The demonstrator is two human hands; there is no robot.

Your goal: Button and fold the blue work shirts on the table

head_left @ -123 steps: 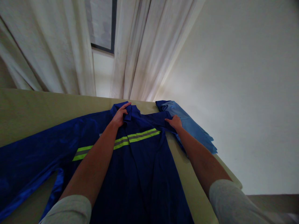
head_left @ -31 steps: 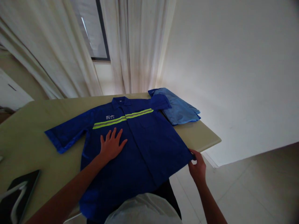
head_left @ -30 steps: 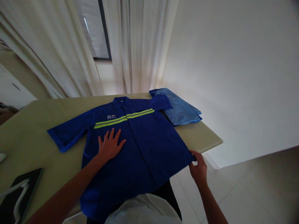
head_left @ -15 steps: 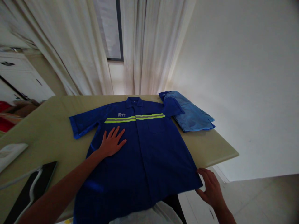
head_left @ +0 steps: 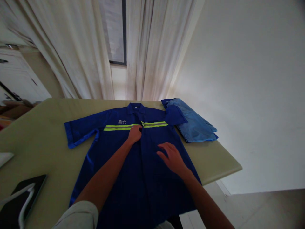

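A dark blue short-sleeved work shirt (head_left: 157, 178) lies front up on the table, collar at the far side, with a yellow-green and grey stripe across its chest. My left hand (head_left: 135, 133) is closed on the shirt's front placket at the stripe, where the cloth lifts slightly. Over the shirt's right half, below the stripe, hovers my right hand (head_left: 172, 157), fingers apart and slightly curled, holding nothing. The hem hangs over the near table edge toward my body.
Light blue folded clothing in clear wrap (head_left: 196, 122) lies at the table's right, partly under the shirt's sleeve. A black flat object (head_left: 28, 190) with a white bent bar above it is at lower left. Curtains (head_left: 85, 47) hang behind the table (head_left: 47, 152); a wall stands right.
My left hand has gone from lying flat on the shirt to gripping the placket at the stripe. My right hand has let go of the lower right hem corner and moved in over the shirt.
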